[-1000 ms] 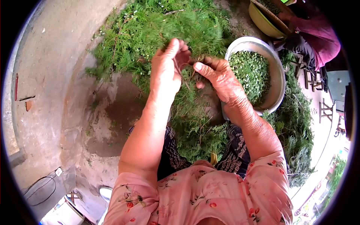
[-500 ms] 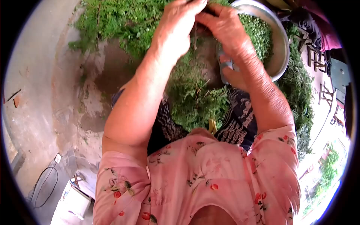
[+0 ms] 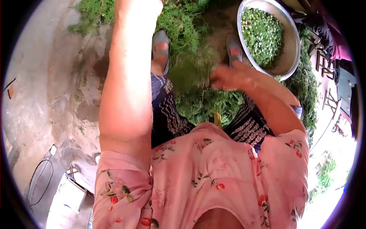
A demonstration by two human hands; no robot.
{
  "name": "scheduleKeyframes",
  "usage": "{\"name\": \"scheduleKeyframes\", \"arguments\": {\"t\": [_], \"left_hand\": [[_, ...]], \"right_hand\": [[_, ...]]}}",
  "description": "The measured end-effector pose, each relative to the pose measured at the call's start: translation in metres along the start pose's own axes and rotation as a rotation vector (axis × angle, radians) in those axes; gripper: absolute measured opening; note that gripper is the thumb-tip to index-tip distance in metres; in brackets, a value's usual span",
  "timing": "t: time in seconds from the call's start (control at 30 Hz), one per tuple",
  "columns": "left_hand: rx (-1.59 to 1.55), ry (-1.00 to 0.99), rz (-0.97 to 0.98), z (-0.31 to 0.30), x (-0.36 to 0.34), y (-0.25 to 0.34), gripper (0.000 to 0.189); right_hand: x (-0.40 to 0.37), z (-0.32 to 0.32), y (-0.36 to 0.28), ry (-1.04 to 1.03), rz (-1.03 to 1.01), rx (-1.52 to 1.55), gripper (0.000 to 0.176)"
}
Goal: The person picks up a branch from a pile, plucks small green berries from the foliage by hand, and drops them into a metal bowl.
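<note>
My right hand (image 3: 230, 78), smeared by motion, hangs over a pile of green leafy sprigs (image 3: 204, 105) between my knees. Just left of its fingers is a blurred patch of green (image 3: 188, 72); I cannot tell whether the hand holds it. My left arm reaches to the top edge, where the left hand (image 3: 143, 5) is mostly cut off and its fingers are hidden. Close by that hand lie feathery evergreen branches (image 3: 183, 28). Beyond my right hand stands a metal basin (image 3: 291, 57) partly filled with small green pods or cones (image 3: 263, 36).
My sandalled feet (image 3: 161, 47) rest on the ground among the branches. More greenery (image 3: 305, 84) lies right of the basin. Concrete floor (image 3: 34, 76) stretches along the left, with a dark cable (image 3: 40, 183) at the lower left. Dark and magenta cloth (image 3: 335, 42) shows at the upper right.
My hands, close together at the top before, have parted. The right came down toward my knees; the left went farther up and left, partly out of view.
</note>
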State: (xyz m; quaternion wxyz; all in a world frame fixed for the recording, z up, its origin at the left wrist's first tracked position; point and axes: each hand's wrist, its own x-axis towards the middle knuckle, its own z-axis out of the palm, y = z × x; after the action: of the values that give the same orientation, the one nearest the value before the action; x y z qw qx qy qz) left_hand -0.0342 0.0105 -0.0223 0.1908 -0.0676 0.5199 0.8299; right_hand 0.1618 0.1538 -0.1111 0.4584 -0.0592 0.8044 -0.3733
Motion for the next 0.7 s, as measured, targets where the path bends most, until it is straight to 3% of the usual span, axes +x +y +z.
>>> {"name": "scheduleKeyframes", "arguments": {"t": [0.07, 0.1, 0.2, 0.27, 0.3, 0.33, 0.37, 0.53, 0.6, 0.63, 0.7], "left_hand": [[-0.057, 0.046, -0.088, -0.006, 0.01, 0.003, 0.04], [-0.028, 0.045, -0.019, 0.002, -0.008, 0.009, 0.04], [-0.086, 0.135, -0.054, -0.014, 0.011, 0.009, 0.04], [-0.103, 0.121, -0.046, -0.016, 0.007, 0.01, 0.041], [-0.078, 0.106, -0.038, -0.011, -0.004, 0.012, 0.043], [-0.051, 0.091, -0.03, -0.007, -0.008, 0.013, 0.044], [-0.013, 0.145, -0.087, -0.016, 0.008, 0.01, 0.031], [-0.141, 0.14, -0.08, -0.019, 0.003, 0.015, 0.033], [-0.147, 0.213, -0.089, -0.017, 0.002, 0.017, 0.033], [-0.166, 0.216, -0.11, -0.017, 0.001, 0.018, 0.032], [-0.173, 0.21, -0.113, -0.018, -0.002, 0.018, 0.031]], "right_hand": [[0.023, 0.042, 0.026, -0.328, 0.031, -0.347, 0.032], [0.027, 0.05, 0.033, -0.32, 0.036, -0.36, 0.032], [0.039, 0.056, 0.054, -0.158, 0.059, -0.356, 0.033], [0.052, 0.045, 0.069, 0.229, -0.026, -0.159, 0.029], [0.06, 0.034, 0.072, 0.298, -0.017, -0.103, 0.026], [0.068, 0.021, 0.074, 0.301, -0.02, -0.107, 0.026], [0.074, 0.008, 0.077, 0.328, 0.022, -0.147, 0.026], [0.117, -0.037, 0.111, 0.476, 0.122, -0.114, 0.025], [0.136, -0.05, 0.122, 0.714, 0.315, 0.109, 0.025], [0.145, -0.054, 0.127, 0.715, 0.312, 0.106, 0.025], [0.163, -0.06, 0.135, 0.81, 0.356, 0.598, 0.032]]}}
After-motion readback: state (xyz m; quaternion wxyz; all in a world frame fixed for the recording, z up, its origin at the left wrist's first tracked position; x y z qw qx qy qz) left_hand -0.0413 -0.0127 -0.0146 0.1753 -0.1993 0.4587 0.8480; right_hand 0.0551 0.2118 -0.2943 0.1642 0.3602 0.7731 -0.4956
